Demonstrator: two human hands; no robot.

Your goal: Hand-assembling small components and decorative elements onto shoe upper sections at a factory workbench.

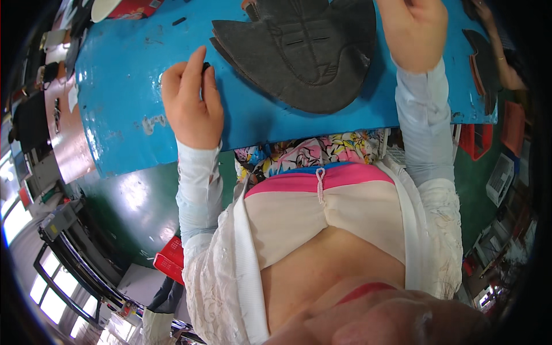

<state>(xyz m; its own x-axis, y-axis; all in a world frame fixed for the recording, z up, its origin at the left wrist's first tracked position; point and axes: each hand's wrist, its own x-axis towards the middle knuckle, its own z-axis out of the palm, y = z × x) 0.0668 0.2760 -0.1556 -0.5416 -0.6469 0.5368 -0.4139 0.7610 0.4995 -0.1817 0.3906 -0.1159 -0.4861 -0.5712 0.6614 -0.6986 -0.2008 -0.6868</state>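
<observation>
On the left, the left hand rests on the scuffed blue-painted worktop, its thumb and forefinger pinched together on one small black piece, most of it hidden. Just right of that hand lies a stack of dark grey, flat-cut fabric shoe-upper pieces; at least two layers show at its left edge, the exact count unclear. The top piece carries two short slits. Further right, the right hand hovers over the stack's right edge, fingers curled inward; whether it grips anything cannot be told. One more dark cut piece lies at the worktop's far right end. One small black strip sits near the far-left edge. Below the worktop is green floor, with one red plastic crate lower left.
</observation>
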